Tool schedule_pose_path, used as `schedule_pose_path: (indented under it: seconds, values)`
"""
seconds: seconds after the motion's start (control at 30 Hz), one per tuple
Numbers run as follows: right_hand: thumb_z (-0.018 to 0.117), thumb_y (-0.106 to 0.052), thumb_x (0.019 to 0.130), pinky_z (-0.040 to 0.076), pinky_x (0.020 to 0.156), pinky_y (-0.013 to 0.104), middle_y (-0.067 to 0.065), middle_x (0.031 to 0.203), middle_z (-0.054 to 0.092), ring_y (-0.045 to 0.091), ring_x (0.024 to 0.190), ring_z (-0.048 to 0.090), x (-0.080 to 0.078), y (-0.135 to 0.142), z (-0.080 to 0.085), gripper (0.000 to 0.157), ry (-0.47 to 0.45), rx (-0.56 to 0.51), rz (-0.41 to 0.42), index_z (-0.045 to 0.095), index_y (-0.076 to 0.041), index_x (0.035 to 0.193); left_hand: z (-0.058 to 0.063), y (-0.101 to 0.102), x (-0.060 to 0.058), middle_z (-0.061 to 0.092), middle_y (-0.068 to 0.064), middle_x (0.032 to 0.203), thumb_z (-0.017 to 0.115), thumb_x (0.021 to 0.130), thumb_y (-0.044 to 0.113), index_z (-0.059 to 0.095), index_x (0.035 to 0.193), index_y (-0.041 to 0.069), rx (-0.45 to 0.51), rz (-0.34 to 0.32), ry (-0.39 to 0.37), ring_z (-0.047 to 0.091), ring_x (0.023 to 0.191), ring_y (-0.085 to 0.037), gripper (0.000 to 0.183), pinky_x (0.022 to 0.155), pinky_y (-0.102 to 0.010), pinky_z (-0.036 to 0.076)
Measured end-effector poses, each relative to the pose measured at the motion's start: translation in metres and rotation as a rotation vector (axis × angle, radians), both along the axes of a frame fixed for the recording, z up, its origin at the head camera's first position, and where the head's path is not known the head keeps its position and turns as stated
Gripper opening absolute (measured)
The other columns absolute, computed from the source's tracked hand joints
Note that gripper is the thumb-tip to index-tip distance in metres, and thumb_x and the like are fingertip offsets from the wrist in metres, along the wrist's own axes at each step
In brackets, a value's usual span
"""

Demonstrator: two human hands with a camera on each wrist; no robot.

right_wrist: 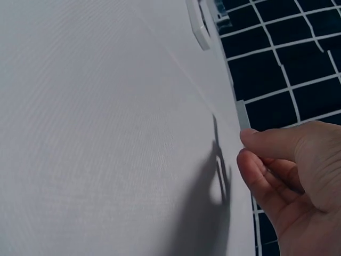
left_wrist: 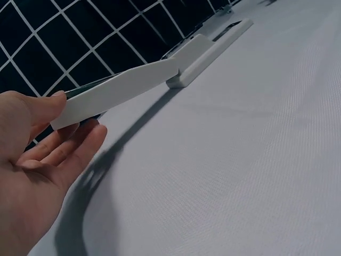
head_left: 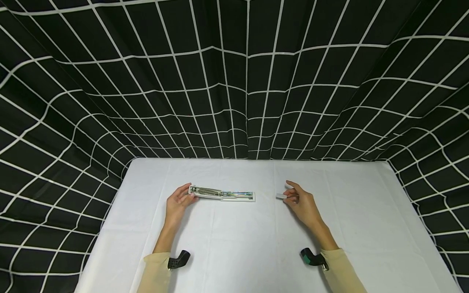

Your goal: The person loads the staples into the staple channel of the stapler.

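Grasping raised end of hinged white case (head_left: 221, 195) with left fingers (left_wrist: 86, 146), small pale block (head_left: 281, 196), perhaps staples, with right fingers (right_wrist: 257, 178); could drop either through slack pinch.

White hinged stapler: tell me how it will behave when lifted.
The stapler probably pivots at its middle rather than lifting as one rigid bar, since it bends there. Its flat-lying half seems unlikely to roll on the white cloth. The end pinched by the left hand may drop if released, being raised.

White table (head_left: 234, 244) under one end of a probable stapler (head_left: 224, 197)
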State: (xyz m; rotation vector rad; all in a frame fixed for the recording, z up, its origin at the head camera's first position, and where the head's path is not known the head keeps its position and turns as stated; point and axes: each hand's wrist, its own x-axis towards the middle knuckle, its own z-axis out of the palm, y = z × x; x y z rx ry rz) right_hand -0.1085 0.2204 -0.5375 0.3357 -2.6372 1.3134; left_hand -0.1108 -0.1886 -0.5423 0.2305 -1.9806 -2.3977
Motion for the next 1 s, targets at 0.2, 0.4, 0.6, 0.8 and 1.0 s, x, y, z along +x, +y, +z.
schedule_pose_path:
  seconds: [0.2,0.4,0.6,0.8,1.0]
  values:
    - [0.076,0.013,0.077,0.060,0.071,0.024,0.014,0.094,0.070,0.024,0.078,0.069,-0.001,-0.003,0.001,0.056,0.000,-0.015,0.002,0.056,0.007,0.128,-0.002,0.001,0.001,0.055,-0.024,0.124,0.057,0.091,-0.013,0.047,0.135,-0.011,0.051,0.011,0.002,0.069,0.090,-0.014,0.046,0.092,-0.042,0.056]
    - [0.075,0.013,0.077,0.058,0.071,0.020,0.014,0.094,0.070,0.024,0.080,0.068,-0.001,-0.008,0.001,0.053,-0.010,-0.036,0.009,0.058,0.007,0.127,-0.002,0.003,0.001,0.057,-0.020,0.118,0.056,0.091,-0.014,0.048,0.134,-0.011,0.084,0.030,-0.002,0.069,0.088,-0.015,0.044,0.093,-0.044,0.055]
    - [0.075,0.014,0.077,0.059,0.073,0.026,0.015,0.094,0.070,0.024,0.082,0.067,-0.003,-0.016,0.004,0.047,-0.014,-0.052,0.014,0.062,0.007,0.121,-0.003,0.004,0.001,0.057,-0.019,0.118,0.057,0.092,-0.012,0.048,0.134,-0.010,0.077,0.036,-0.010,0.068,0.088,-0.014,0.044,0.093,-0.042,0.056]
    - [0.076,0.013,0.077,0.060,0.075,0.036,0.015,0.096,0.072,0.025,0.084,0.067,-0.005,-0.023,0.007,0.036,-0.020,-0.049,0.027,0.066,0.007,0.111,-0.005,0.004,0.001,0.059,-0.017,0.117,0.057,0.091,-0.013,0.047,0.135,-0.011,0.083,0.045,-0.003,0.068,0.088,-0.014,0.045,0.092,-0.040,0.056]
    - [0.076,0.012,0.077,0.060,0.076,0.036,0.013,0.096,0.072,0.023,0.084,0.067,-0.008,-0.028,0.005,0.035,-0.028,-0.039,0.027,0.068,0.005,0.111,-0.006,0.004,0.001,0.060,-0.015,0.116,0.059,0.091,-0.011,0.047,0.135,-0.011,0.067,0.040,0.004,0.068,0.089,-0.014,0.046,0.092,-0.039,0.056]
